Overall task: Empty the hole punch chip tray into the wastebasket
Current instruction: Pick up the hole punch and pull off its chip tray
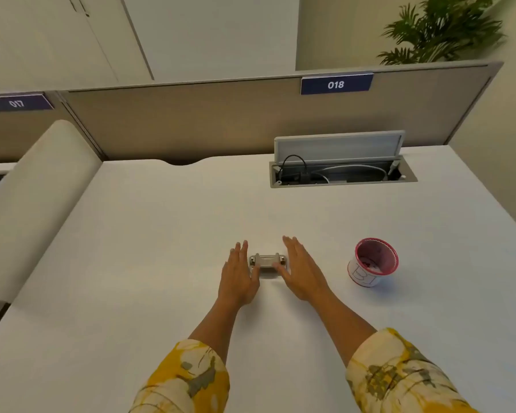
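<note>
A small silver hole punch [267, 262] lies on the white desk [161, 234] in the middle of the view. My left hand [239, 275] rests flat just left of it, fingers straight and apart, thumb near the punch's left end. My right hand [303, 271] lies flat just right of it, thumb touching or nearly touching the right end. Neither hand has closed on it. A small red-rimmed white paper cup [373, 262], the stand-in wastebasket, stands upright to the right of my right hand.
An open cable hatch [343, 171] with wires sits at the back of the desk. A beige partition [221, 120] labelled 018 rises behind. A padded divider [33, 204] borders the desk on the left. A plant [441, 28] stands beyond the partition.
</note>
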Motion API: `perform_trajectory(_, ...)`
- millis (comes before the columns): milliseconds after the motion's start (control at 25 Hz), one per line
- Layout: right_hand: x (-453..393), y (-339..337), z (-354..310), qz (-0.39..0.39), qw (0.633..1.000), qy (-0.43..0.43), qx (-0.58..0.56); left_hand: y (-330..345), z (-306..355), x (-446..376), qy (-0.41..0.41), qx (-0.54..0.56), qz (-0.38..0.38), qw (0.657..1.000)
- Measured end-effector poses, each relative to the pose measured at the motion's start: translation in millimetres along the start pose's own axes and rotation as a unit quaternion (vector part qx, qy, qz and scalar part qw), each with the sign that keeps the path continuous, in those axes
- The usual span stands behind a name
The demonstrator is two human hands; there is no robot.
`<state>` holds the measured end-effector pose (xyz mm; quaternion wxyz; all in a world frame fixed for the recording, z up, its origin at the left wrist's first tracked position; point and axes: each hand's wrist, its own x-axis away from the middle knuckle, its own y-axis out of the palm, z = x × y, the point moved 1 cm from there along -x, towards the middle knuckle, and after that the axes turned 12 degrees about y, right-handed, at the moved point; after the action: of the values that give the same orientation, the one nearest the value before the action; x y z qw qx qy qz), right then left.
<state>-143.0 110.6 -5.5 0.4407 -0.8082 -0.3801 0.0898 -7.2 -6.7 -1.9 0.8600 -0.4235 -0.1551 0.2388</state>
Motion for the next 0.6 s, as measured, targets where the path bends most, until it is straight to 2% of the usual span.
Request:
perform_trajectory(160,-3.1,8.9,-6.7,-0.042,0.996,-0.055,0.053,3.5,-3.5,1.3,-0.032,0.038,0.003,0.999)
perform_trajectory(400,-9.6,14.3,-23.6,-0.008,0.993,-0.055,0.103,7.7,-12.0,1.1,-0.038,0.037,-0.003,0.999)
perform_trajectory(600,-11.1,11.5,-27.6,0.008,0.995,-0.047,0.092,8.5,-8.6,-4.2,-0.031,0.043,0.056,0.997)
